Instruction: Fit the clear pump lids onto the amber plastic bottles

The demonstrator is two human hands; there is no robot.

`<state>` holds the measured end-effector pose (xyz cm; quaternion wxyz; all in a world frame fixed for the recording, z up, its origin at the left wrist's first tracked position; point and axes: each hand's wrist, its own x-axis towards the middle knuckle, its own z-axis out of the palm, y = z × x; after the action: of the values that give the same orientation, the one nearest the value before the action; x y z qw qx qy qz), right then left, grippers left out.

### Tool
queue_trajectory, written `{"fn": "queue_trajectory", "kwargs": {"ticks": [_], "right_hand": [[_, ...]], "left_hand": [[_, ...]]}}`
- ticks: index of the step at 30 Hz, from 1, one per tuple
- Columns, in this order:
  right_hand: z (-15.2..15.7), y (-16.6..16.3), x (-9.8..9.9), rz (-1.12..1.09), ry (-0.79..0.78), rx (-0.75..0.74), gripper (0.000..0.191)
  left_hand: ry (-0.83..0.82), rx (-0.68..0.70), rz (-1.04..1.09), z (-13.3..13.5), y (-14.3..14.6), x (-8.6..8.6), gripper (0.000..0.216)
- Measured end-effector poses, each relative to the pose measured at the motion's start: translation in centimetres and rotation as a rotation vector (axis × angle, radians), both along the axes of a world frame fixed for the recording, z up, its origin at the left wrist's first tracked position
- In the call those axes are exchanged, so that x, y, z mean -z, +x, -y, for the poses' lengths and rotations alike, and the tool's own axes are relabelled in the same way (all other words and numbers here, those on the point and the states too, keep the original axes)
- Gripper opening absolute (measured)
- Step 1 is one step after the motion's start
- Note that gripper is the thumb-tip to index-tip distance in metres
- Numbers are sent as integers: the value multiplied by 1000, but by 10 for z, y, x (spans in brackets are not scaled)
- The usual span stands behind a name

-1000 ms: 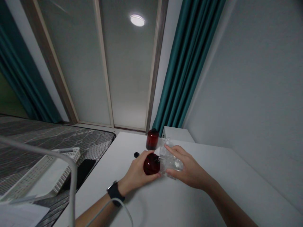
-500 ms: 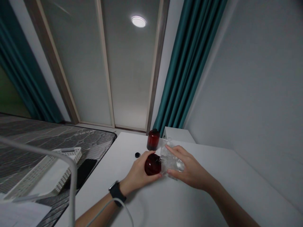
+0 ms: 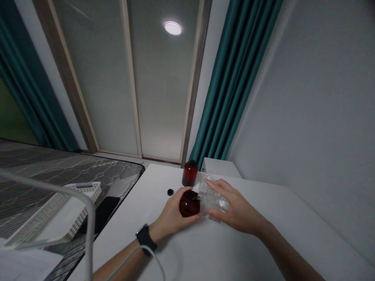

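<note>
My left hand [image 3: 174, 210] is wrapped round a dark red-brown bottle [image 3: 189, 203] whose opening faces right. In my right hand [image 3: 231, 205] is a clear bottle [image 3: 212, 199], tipped over with its neck at the mouth of the red-brown one. Whether the two necks touch or overlap I cannot tell. A small black cap [image 3: 170, 192] lies on the white table [image 3: 131, 218] left of my left hand. Just beyond the hands stands a second red-brown bottle [image 3: 190, 174] with a black cap on.
On the left, a white perforated basket [image 3: 52, 214] and a black flat object [image 3: 105, 210] rest on a grey patterned surface [image 3: 114, 168]. A pale curved tube [image 3: 91, 226] crosses the near left. Behind the table is a low white cabinet [image 3: 221, 167].
Both hands and the bottles keep nearly the same position; the view has shifted only very slightly.
</note>
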<state>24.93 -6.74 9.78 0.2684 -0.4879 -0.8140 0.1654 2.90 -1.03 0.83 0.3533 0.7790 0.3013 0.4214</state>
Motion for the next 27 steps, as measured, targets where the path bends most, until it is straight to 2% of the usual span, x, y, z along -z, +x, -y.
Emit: {"fn": "queue_trajectory", "kwargs": {"ticks": [27], "right_hand": [[0,-4,-11,39,-15,0,75]], "left_hand": [[-76,25,56,3,1,-3,71]]}}
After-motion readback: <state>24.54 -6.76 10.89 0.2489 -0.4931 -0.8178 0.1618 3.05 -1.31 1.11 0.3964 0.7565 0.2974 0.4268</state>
